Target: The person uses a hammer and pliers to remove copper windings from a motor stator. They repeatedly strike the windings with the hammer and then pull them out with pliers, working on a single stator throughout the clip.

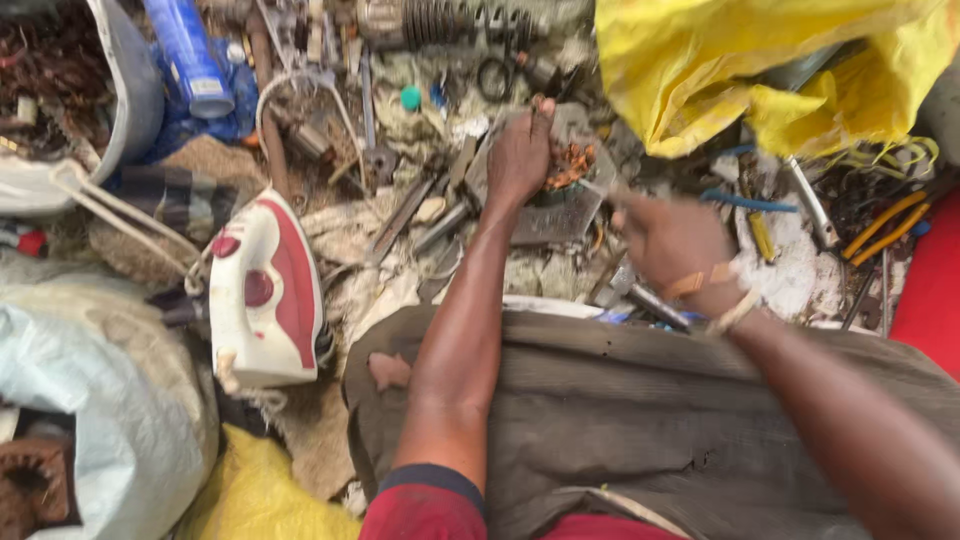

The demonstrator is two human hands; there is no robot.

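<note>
My left hand (520, 155) presses fingers-down on a metal part with copper windings (568, 165), straight ahead on the cluttered ground. My right hand (675, 250), blurred, grips a slim tool (650, 303) just right of it, slightly nearer me.

iron (265, 292) lies left of the arms, bag (760, 70) behind right.

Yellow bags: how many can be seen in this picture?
2. One yellow bag lies at the top right, above the right hand. Another yellow bag is at the bottom left, below the iron. More may be hidden under clutter.
</note>
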